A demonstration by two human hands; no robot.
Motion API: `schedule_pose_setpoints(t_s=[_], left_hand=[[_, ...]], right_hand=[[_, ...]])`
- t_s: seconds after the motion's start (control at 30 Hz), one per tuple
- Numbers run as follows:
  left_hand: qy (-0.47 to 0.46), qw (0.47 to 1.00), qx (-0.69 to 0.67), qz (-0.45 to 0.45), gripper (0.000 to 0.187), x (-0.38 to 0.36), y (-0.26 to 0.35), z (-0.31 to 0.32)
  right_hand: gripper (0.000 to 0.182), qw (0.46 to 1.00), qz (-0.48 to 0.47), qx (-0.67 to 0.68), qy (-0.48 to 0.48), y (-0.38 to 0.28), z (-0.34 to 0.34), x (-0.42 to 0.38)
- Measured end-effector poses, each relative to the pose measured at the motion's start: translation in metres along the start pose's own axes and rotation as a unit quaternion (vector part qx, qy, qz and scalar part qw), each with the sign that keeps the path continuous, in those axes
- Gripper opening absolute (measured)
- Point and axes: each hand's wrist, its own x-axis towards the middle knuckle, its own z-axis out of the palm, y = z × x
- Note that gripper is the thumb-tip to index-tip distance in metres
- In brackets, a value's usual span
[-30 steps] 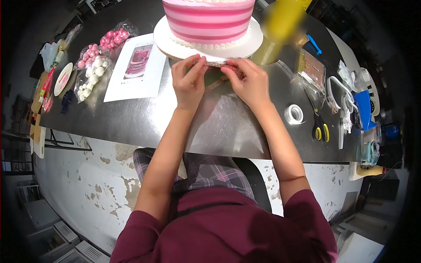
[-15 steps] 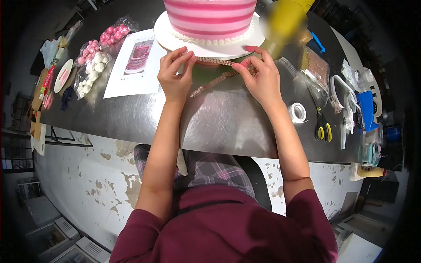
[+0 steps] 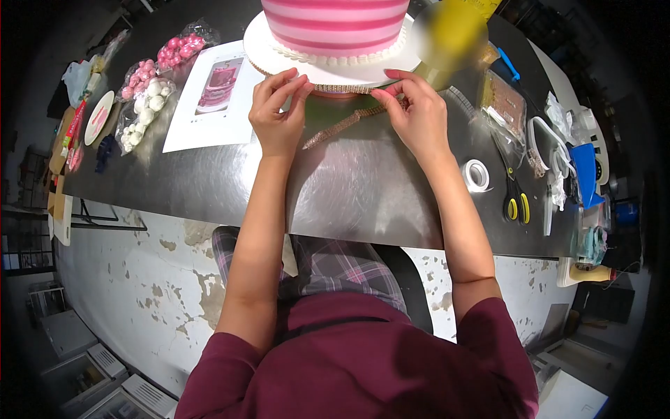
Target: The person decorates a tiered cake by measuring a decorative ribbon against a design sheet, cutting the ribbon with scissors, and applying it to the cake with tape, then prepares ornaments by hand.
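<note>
Bending both arms toward the cake point(image 3: 336, 29), a person works at the glittering trim point(image 3: 342, 89) along the near rim of its white board point(image 3: 259, 47). From where I stand, the trim runs along the board's edge in front of the cake, between the two hands, and on around the left side.

The left hand point(image 3: 278, 119) is at the rim, left of the cake's front, fingers bent and tips beside the trim; I cannot tell whether they pinch it. The right hand point(image 3: 421, 115), right of the cake's front, grasps the trim, its thumb against the strip and its forefinger out over the board. A loose length slants from the right hand down across the steel table point(image 3: 209, 178), nearer the person than the cake.

Left of the cake lies a printed sheet point(image 3: 188, 129) with a photo of a pink cake. Farther left sit bags of pink balls point(image 3: 180, 52) and white balls point(image 3: 148, 110), then an oval plate point(image 3: 99, 117). Right of the cake there is something yellow and blurred point(image 3: 450, 35), and beyond it a clear packet point(image 3: 502, 105). Nearer the person on that side are a roll of tape point(image 3: 476, 176), scissors point(image 3: 516, 204) and a blue scraper point(image 3: 585, 173).
</note>
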Motion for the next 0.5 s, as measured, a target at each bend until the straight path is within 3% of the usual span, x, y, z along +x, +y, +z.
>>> schedule_pose_setpoints(t_s=[0.5], left_hand=[[-0.002,1.000,-0.001,-0.003,0.015,0.0001,0.0000,-0.0001]], right_hand=[[0.022,0.998,-0.035,-0.022,0.040,0.0051,0.0067,0.0029]])
